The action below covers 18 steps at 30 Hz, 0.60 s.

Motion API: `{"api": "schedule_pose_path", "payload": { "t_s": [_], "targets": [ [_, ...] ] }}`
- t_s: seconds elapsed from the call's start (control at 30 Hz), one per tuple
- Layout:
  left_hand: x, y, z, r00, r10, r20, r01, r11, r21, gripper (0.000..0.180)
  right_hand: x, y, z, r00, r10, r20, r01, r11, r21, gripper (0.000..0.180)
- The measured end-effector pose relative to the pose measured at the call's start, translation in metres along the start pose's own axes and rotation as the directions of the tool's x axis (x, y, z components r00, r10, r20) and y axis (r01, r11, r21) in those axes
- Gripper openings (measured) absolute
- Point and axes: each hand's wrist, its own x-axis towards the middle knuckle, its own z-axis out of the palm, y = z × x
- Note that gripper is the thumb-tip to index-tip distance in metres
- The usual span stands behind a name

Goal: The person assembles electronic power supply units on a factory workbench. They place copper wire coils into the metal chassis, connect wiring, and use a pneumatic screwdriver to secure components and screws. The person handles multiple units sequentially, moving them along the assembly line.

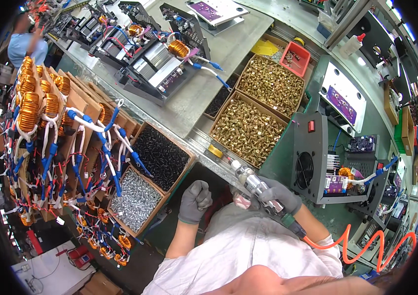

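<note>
Gripping a silver power driver (255, 185) in my right hand (283, 195), tip by the bench's (189, 105) near edge. Left hand's (195, 200) a loose fist, can't tell if anything's inside, near boxed black screws (162, 155). Further off: brass-coloured screws (247, 129), then an open black chassis (146, 73) along the bench's left edge.

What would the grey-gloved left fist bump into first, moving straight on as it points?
Probably the workbench's silver-grey metal front edge, though depth is unclear: the grey-gloved left fist might pass beneath it.
</note>
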Motion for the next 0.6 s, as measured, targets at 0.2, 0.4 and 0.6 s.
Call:
{"api": "schedule_pose_path", "payload": {
  "t_s": [0.2, 0.4, 0.6],
  "targets": [
    [0.004, -0.002, -0.002, 1.0, 0.007, -0.008, -0.007, 1.0, 0.007, 0.027, -0.015, -0.016, 0.001, 0.979, 0.201, -0.027, -0.201, 0.979, -0.023, 0.07],
    [0.007, -0.005, 0.003, 0.999, -0.011, -0.035, 0.013, 0.999, 0.037, 0.028, -0.009, -0.026, 0.01, 0.968, 0.25, 0.016, -0.25, 0.968, 0.0, 0.065],
    [0.007, -0.005, 0.003, 0.999, -0.026, -0.019, 0.027, 0.999, 0.043, 0.029, 0.007, -0.003, -0.004, 0.98, 0.191, 0.057, -0.194, 0.98, 0.043, 0.063]
  ]
}}
